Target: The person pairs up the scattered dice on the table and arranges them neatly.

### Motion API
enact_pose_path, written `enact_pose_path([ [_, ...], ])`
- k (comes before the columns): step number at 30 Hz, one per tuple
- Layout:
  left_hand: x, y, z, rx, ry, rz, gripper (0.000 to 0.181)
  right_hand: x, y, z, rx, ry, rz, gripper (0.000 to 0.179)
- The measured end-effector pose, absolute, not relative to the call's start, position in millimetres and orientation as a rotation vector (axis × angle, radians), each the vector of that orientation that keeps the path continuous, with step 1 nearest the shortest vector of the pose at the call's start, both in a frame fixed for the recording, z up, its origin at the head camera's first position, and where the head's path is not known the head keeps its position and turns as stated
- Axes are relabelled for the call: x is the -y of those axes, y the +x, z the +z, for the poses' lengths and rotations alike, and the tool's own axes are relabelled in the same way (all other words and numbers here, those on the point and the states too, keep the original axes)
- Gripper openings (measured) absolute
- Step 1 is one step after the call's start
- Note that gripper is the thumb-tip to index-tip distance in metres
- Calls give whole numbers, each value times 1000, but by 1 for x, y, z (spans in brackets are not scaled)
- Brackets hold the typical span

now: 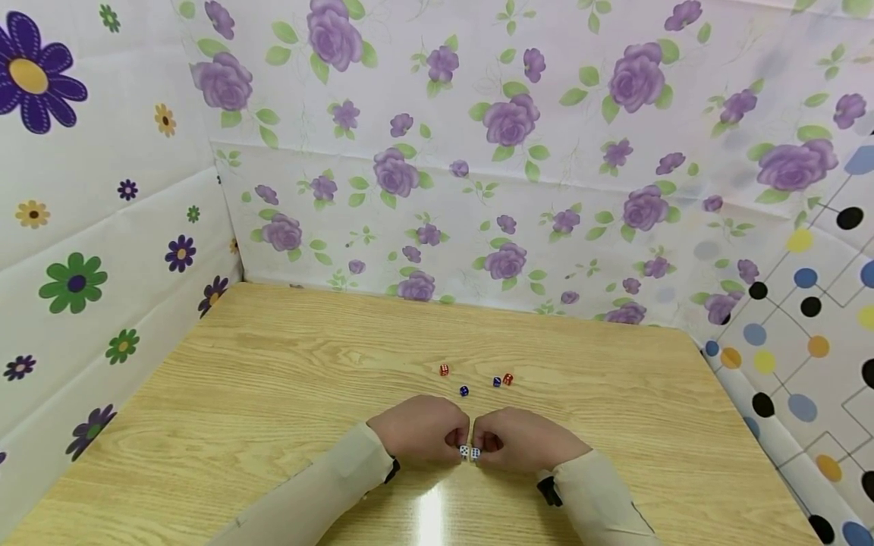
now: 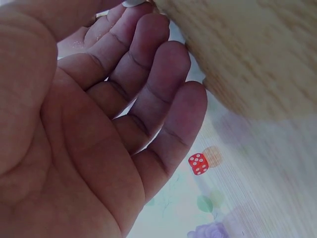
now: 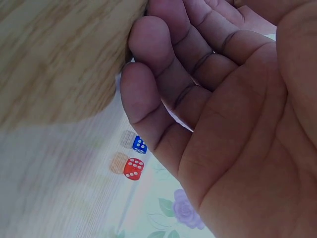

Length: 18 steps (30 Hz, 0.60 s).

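Observation:
In the head view my left hand (image 1: pixel 425 429) pinches a white die (image 1: pixel 464 450) between thumb and finger, low over the wooden table. My right hand (image 1: pixel 527 440) pinches a second white die (image 1: pixel 476 453) just beside it. The two dice are side by side, with pips facing me; whether they touch each other is hard to tell. Curled fingers (image 2: pixel 171 114) fill the left wrist view, and the right wrist view likewise shows bent fingers (image 3: pixel 143 94). The pinching tips are mostly cut off in both wrist views.
Beyond the hands, a red die (image 1: pixel 444 370) and a blue die (image 1: pixel 464 391) lie on the table (image 1: pixel 307 341). Farther right, another blue die (image 1: pixel 497 382) lies close to another red die (image 1: pixel 508 379). Flower-printed cloth (image 1: pixel 410 174) stands behind the table; patterned cloth lines both sides.

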State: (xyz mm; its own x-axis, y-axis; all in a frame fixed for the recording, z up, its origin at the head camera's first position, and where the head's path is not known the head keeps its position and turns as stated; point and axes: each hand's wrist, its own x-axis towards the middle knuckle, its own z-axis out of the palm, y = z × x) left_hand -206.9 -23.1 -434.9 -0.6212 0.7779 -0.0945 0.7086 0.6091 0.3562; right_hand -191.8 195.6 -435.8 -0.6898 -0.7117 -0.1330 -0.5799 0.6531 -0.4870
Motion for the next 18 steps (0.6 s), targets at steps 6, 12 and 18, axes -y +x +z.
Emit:
enact_pose_path([
  [6,23,-207,-436,-2598,1231,432,9,-195,-191,-436,-2562,-1025,-586,12],
  [12,23,-206,-437,-2602,1233,452,13,-195,-191,-436,-2551,-1002,-593,13],
  [18,23,-206,-436,-2596,1243,456,10,-195,-191,-437,-2548,-987,-600,14],
])
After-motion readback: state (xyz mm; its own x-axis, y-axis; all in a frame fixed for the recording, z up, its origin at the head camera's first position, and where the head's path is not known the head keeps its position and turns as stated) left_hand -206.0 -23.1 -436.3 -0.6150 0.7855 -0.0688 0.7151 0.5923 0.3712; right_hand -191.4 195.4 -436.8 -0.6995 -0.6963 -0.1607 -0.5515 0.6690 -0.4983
